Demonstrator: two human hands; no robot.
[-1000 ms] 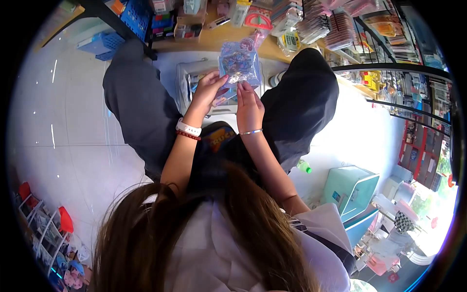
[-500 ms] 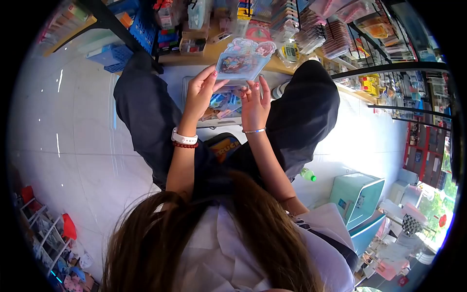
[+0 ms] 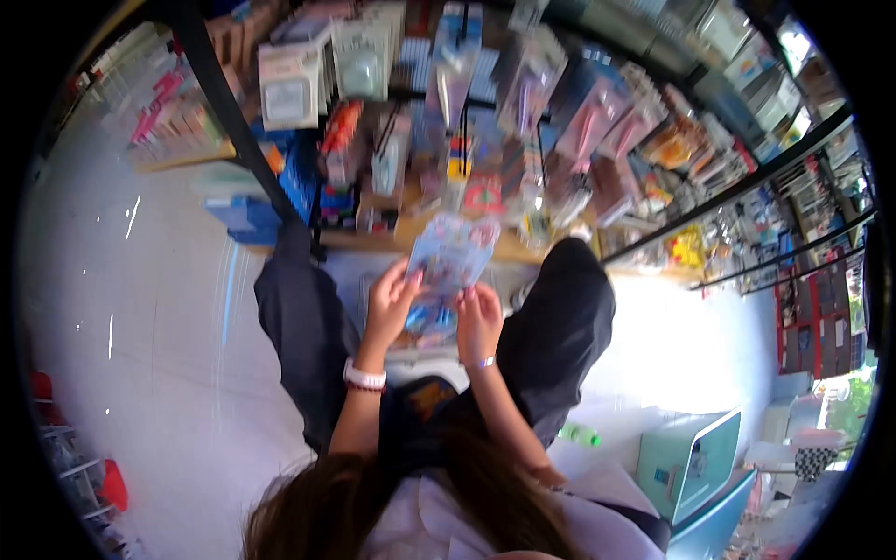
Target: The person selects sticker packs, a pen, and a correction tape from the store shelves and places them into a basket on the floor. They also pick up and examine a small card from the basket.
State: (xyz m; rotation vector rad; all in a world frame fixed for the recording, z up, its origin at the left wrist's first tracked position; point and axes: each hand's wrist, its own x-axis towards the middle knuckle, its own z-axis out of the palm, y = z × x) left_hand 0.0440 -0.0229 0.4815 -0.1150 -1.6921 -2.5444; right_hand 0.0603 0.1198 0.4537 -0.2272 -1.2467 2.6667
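Note:
A flat light-blue package [image 3: 452,250] with a printed picture is held up in front of my knees. My left hand [image 3: 390,301], with a white band at the wrist, grips its lower left edge between thumb and fingers. At the lower right corner, my right hand [image 3: 479,322] pinches the package with closed fingertips. Below and behind the hands, partly hidden by them, is a clear container [image 3: 430,322] with blue items inside. The picture on the package is blurred.
Shelves with hanging packets [image 3: 359,61] rise ahead, above a wooden shelf edge [image 3: 373,241]. A black metal post [image 3: 229,112] stands front left. To the right are a green bottle [image 3: 581,434] and a teal bin [image 3: 686,467] on the floor; a blue basket [image 3: 245,217] is at left.
The view has tilted up, so more of the shelves shows and the hands appear lower. My right hand's fingers, spread before, have closed on the package's lower corner.

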